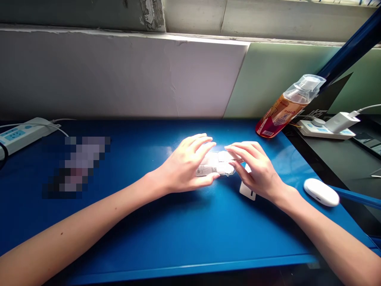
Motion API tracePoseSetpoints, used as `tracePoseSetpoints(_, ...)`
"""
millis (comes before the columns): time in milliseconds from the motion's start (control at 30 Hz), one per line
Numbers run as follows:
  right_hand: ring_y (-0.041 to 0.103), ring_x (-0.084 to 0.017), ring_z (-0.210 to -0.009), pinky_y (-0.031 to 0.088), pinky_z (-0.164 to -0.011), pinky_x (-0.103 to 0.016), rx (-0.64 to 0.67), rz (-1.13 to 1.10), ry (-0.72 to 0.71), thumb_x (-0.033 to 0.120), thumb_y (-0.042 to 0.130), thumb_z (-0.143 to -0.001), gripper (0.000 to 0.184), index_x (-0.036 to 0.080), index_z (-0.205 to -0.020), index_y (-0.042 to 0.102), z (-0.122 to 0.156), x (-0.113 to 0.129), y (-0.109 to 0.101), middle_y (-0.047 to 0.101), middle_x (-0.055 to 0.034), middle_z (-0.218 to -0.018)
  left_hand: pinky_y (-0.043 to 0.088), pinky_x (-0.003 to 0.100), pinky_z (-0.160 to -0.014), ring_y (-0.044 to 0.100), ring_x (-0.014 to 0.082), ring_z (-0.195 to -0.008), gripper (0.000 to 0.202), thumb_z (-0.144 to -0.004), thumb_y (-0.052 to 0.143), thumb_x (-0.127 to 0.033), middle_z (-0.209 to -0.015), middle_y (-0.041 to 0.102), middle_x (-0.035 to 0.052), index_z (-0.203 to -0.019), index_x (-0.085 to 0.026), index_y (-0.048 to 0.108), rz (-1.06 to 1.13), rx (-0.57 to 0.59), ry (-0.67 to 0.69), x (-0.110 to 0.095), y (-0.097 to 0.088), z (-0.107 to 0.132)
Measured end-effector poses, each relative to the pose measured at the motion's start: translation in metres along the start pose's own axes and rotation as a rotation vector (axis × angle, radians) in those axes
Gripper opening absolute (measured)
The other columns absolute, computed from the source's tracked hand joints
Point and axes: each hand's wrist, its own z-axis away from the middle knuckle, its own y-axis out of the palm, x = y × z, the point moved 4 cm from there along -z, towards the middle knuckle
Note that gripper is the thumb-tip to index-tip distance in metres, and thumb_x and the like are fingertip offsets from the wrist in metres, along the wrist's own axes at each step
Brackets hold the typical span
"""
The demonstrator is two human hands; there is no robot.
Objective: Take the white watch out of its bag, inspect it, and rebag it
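A small white packet (207, 170) with printed text and a square code lies in bright glare at the middle of the blue table. My left hand (186, 165) is around its left end, thumb along the near edge and fingers at the far edge. At the other end, my right hand (257, 167) pinches the packet between thumb and fingers. Glare hides much of the packet's upper surface. Partly under my right hand lies a flat white card-like piece (246, 192) with a dark slot.
A white oval case (321, 192) sits at the right edge of the blue table (184, 234). Behind it stands a tilted red-orange bottle (281, 111) with a clear cap. Power strips lie at left (28, 133) and right (317, 129). A pixelated object (80, 167) is at left.
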Motion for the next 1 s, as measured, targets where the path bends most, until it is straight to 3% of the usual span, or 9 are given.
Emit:
tracePoseSetpoints(67, 0.060, -0.030, -0.104, 0.052, -0.089, -0.048, -0.032, -0.024, -0.009, 0.020, 0.059, -0.093, 0.034, 0.015, -0.127, 0.061, 0.000, 0.013, -0.001, 0.068, -0.0162, -0.115, 0.039, 0.054, -0.114, 0.040, 0.0402, -0.141, 0.067, -0.086, 0.067, -0.045, -0.145, 0.049, 0.0268, -0.136, -0.004, 0.051, -0.058, 0.047, 0.017, -0.012, 0.004, -0.002)
tracePoseSetpoints(233, 0.062, -0.027, -0.102, 0.053, -0.087, -0.043, -0.069, -0.108, -0.031, 0.019, 0.057, -0.095, 0.031, 0.014, -0.125, 0.061, -0.004, 0.030, -0.003, 0.071, -0.0153, -0.112, 0.043, 0.051, -0.111, 0.054, 0.0346, -0.131, 0.034, -0.099, 0.047, -0.022, -0.132, 0.061, 0.0233, -0.125, -0.003, 0.059, -0.087, 0.013, 0.025, -0.021, 0.010, -0.004)
tracePoseSetpoints(367, 0.067, -0.025, -0.084, 0.054, -0.073, -0.040, -0.143, -0.117, -0.140, 0.030, 0.059, -0.096, 0.027, 0.015, -0.117, 0.065, -0.012, 0.028, -0.010, 0.076, -0.0148, -0.101, 0.052, 0.042, -0.094, 0.063, 0.0279, -0.112, 0.031, -0.102, 0.037, -0.021, -0.119, 0.066, 0.0174, -0.117, -0.009, 0.062, 0.155, 0.070, -0.066, -0.017, 0.007, -0.003)
tracePoseSetpoints(467, 0.060, -0.018, -0.060, 0.048, -0.056, -0.032, -0.175, -0.168, -0.145, 0.032, 0.063, -0.094, 0.014, 0.020, -0.094, 0.069, -0.027, 0.023, -0.020, 0.075, -0.0063, -0.077, 0.051, 0.030, -0.076, 0.064, 0.0190, -0.083, 0.032, -0.104, 0.037, -0.029, -0.095, 0.069, 0.0071, -0.101, -0.015, 0.065, 0.410, 0.187, -0.141, -0.019, 0.006, -0.004)
tracePoseSetpoints(567, 0.053, -0.012, -0.049, 0.042, -0.049, -0.028, -0.133, -0.320, 0.013, 0.032, 0.073, -0.086, 0.014, 0.022, -0.077, 0.068, -0.050, 0.015, -0.024, 0.069, 0.0002, -0.064, 0.049, 0.027, -0.071, 0.063, 0.0166, -0.076, 0.040, -0.105, 0.038, -0.042, -0.084, 0.067, 0.0037, -0.094, -0.016, 0.066, 0.715, 0.176, -0.303, -0.019, 0.007, -0.005)
tracePoseSetpoints(667, 0.055, -0.013, -0.054, 0.042, -0.051, -0.028, -0.148, -0.509, 0.221, 0.040, 0.082, -0.075, 0.023, 0.023, -0.075, 0.068, -0.076, 0.007, -0.019, 0.066, 0.0018, -0.064, 0.051, 0.033, -0.090, 0.068, 0.0238, -0.102, 0.041, -0.101, 0.048, -0.049, -0.103, 0.071, 0.0100, -0.105, -0.013, 0.067, 1.199, 0.093, -0.488, -0.016, 0.014, -0.007)
tracePoseSetpoints(733, 0.057, -0.013, -0.059, 0.043, -0.053, -0.027, -0.135, -0.690, 0.305, 0.045, 0.083, -0.072, 0.028, 0.021, -0.076, 0.069, -0.092, 0.003, -0.008, 0.066, 0.0012, -0.069, 0.052, 0.038, -0.094, 0.070, 0.0261, -0.103, 0.043, -0.097, 0.055, -0.051, -0.105, 0.072, 0.0133, -0.106, -0.011, 0.067, 1.478, 0.099, -0.553, -0.015, 0.020, -0.008)
tracePoseSetpoints(900, 0.048, -0.009, -0.050, 0.039, -0.047, -0.024, 0.097, -1.247, 0.622, 0.063, 0.058, -0.088, 0.050, 0.017, -0.075, 0.072, -0.111, -0.001, 0.039, 0.059, 0.0011, -0.060, 0.056, 0.039, -0.086, 0.075, 0.0230, -0.086, 0.036, -0.098, 0.058, -0.045, -0.093, 0.075, 0.0124, -0.115, -0.013, 0.064, 1.825, 0.099, -0.641, -0.008, 0.026, -0.008)
tracePoseSetpoints(1000, 0.058, -0.011, -0.059, 0.048, -0.054, -0.022, 0.227, -1.526, 0.758, 0.061, 0.047, -0.095, 0.053, 0.018, -0.087, 0.076, -0.108, 0.004, 0.056, 0.067, -0.0015, -0.071, 0.058, 0.035, -0.079, 0.075, 0.0229, -0.081, 0.036, -0.099, 0.056, -0.042, -0.088, 0.076, 0.0145, -0.103, -0.008, 0.067, 1.852, 0.108, -0.661, -0.007, 0.028, -0.007)
